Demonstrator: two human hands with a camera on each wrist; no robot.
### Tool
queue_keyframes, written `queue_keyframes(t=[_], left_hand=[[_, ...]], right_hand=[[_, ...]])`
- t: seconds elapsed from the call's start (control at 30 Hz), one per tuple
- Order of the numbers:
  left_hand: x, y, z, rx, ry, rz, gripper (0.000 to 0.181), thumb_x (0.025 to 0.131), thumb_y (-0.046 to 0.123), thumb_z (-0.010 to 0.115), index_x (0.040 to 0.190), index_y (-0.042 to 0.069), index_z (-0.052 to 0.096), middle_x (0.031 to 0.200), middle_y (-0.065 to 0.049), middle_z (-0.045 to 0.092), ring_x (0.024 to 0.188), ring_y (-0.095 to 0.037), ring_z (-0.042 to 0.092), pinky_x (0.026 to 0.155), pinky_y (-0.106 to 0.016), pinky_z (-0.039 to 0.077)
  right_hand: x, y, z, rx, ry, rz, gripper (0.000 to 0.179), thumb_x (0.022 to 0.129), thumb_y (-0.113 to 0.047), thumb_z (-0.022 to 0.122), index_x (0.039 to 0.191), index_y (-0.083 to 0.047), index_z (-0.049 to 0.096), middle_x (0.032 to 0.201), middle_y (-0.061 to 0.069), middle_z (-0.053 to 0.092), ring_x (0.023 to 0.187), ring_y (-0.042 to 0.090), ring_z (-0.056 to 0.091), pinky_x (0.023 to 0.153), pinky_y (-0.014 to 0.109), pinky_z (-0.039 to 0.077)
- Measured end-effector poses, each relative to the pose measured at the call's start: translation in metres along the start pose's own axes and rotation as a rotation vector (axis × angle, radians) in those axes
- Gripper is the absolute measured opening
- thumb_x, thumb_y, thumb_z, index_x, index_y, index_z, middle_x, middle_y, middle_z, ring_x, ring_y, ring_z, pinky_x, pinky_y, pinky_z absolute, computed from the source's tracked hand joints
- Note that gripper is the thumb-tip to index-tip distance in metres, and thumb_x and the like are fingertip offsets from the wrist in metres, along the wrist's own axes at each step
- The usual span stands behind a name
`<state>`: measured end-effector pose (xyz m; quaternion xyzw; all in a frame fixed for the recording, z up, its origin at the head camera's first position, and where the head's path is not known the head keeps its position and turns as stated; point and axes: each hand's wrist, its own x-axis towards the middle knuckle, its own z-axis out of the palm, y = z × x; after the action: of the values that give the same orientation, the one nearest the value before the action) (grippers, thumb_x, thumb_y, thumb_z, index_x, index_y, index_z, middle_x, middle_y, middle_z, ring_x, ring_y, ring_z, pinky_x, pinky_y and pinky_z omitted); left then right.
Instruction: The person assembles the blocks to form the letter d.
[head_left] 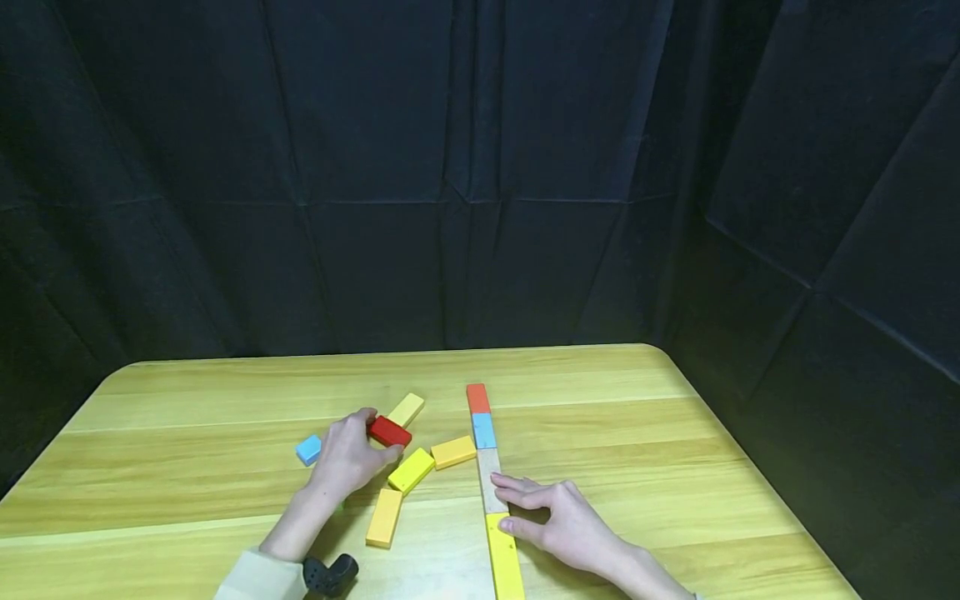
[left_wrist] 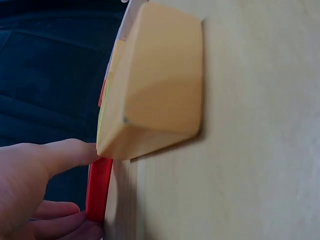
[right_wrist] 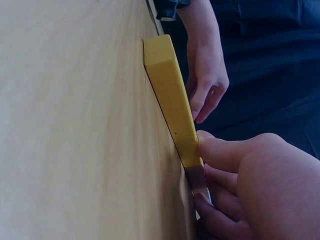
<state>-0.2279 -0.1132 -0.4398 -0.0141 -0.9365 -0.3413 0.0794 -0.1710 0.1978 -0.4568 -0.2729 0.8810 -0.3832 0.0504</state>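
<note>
Red block (head_left: pixel 390 431) pinched in left hand (head_left: pixel 347 451); grey block (head_left: pixel 487 467) touching relaxed right hand (head_left: pixel 564 518)

In the head view, the tabletop (head_left: pixel 637 467) was brightly lit, with pale glare low between the hands. Soft shadows fell beneath the left hand (head_left: pixel 347 450) and right hand (head_left: pixel 562 525). The curtain (head_left: pixel 375 167) beyond them registered dark. Both wrist views were dimmer; the orange block (left_wrist: pixel 165 65) nearest the left hand appeared blurred.
</note>
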Motion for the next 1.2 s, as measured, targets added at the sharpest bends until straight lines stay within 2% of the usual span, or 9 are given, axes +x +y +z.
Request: queue_keyframes(t=[0.13, 0.37, 0.47, 0.57, 0.77, 0.87, 1.0, 1.1, 1.2], left_hand=[[-0.001, -0.003, -0.002, -0.029, -0.001, 0.01, 0.062, 0.076, 0.02, 0.084, 0.125, -0.008, 0.061, 0.105, -0.017, 0.072, 0.087, -0.027, 0.065, 0.077, -0.041, 0.056], [-0.009, -0.008, -0.013, -0.122, -0.025, -0.049, 0.064, 0.079, 0.022, 0.083, 0.131, -0.006, 0.058, 0.121, -0.018, 0.069, 0.104, -0.03, 0.066, 0.091, -0.046, 0.055], [-0.014, -0.009, -0.018, -0.138, -0.037, -0.032, 0.063, 0.079, 0.022, 0.082, 0.132, -0.004, 0.059, 0.122, -0.018, 0.069, 0.107, -0.031, 0.066, 0.092, -0.046, 0.054], [-0.021, -0.011, -0.023, -0.135, -0.018, -0.002, 0.059, 0.079, 0.021, 0.082, 0.129, -0.002, 0.062, 0.12, -0.016, 0.07, 0.105, -0.031, 0.068, 0.091, -0.045, 0.055], [-0.04, -0.015, -0.031, -0.092, 0.006, 0.07, 0.053, 0.077, 0.021, 0.084, 0.123, 0.003, 0.067, 0.113, -0.009, 0.072, 0.097, -0.024, 0.065, 0.082, -0.037, 0.053], [-0.051, -0.014, -0.035, -0.097, 0.003, 0.102, 0.051, 0.076, 0.02, 0.086, 0.121, 0.005, 0.069, 0.111, -0.007, 0.073, 0.097, -0.024, 0.067, 0.083, -0.038, 0.055], [-0.065, -0.01, -0.037, -0.116, -0.023, 0.106, 0.049, 0.074, 0.02, 0.088, 0.119, 0.01, 0.07, 0.111, -0.003, 0.073, 0.097, -0.022, 0.07, 0.085, -0.04, 0.058], [-0.075, -0.008, -0.037, -0.106, -0.043, 0.103, 0.05, 0.072, 0.021, 0.089, 0.118, 0.014, 0.07, 0.111, 0.003, 0.073, 0.096, -0.017, 0.069, 0.084, -0.036, 0.057], [-0.083, -0.008, -0.036, -0.086, -0.044, 0.132, 0.051, 0.07, 0.022, 0.091, 0.116, 0.016, 0.071, 0.108, 0.007, 0.073, 0.093, -0.014, 0.068, 0.081, -0.032, 0.057]], right_hand=[[-0.001, 0.001, 0.0, 0.001, 0.002, -0.006, 0.052, 0.093, -0.047, 0.066, 0.13, -0.011, 0.066, 0.143, -0.013, 0.055, 0.135, 0.021, 0.05, 0.112, 0.048, 0.041], [-0.001, 0.001, 0.0, 0.011, -0.003, -0.003, 0.053, 0.093, -0.048, 0.066, 0.13, -0.011, 0.066, 0.143, -0.014, 0.055, 0.136, 0.021, 0.05, 0.112, 0.048, 0.041], [-0.001, 0.001, 0.0, 0.003, 0.005, -0.008, 0.052, 0.093, -0.047, 0.066, 0.13, -0.011, 0.066, 0.143, -0.014, 0.055, 0.135, 0.021, 0.051, 0.111, 0.049, 0.041], [0.0, 0.0, 0.0, 0.006, 0.001, -0.01, 0.052, 0.093, -0.047, 0.066, 0.131, -0.011, 0.066, 0.143, -0.013, 0.055, 0.136, 0.021, 0.05, 0.111, 0.048, 0.041], [-0.001, -0.001, -0.001, 0.014, -0.002, 0.005, 0.053, 0.093, -0.047, 0.066, 0.131, -0.01, 0.065, 0.143, -0.013, 0.055, 0.136, 0.02, 0.05, 0.112, 0.046, 0.041], [0.0, -0.001, -0.001, 0.01, -0.001, 0.003, 0.053, 0.093, -0.047, 0.066, 0.131, -0.01, 0.066, 0.143, -0.013, 0.055, 0.136, 0.02, 0.05, 0.112, 0.046, 0.041], [-0.001, 0.0, -0.001, 0.006, 0.0, -0.002, 0.053, 0.093, -0.047, 0.066, 0.13, -0.01, 0.066, 0.143, -0.013, 0.055, 0.136, 0.02, 0.05, 0.112, 0.045, 0.041], [-0.001, 0.0, -0.001, 0.005, 0.001, -0.004, 0.053, 0.093, -0.047, 0.066, 0.13, -0.01, 0.066, 0.143, -0.013, 0.055, 0.135, 0.02, 0.051, 0.112, 0.044, 0.041], [0.0, 0.0, -0.001, 0.002, 0.005, -0.005, 0.053, 0.093, -0.047, 0.067, 0.13, -0.01, 0.066, 0.143, -0.014, 0.056, 0.135, 0.02, 0.051, 0.112, 0.044, 0.041]])
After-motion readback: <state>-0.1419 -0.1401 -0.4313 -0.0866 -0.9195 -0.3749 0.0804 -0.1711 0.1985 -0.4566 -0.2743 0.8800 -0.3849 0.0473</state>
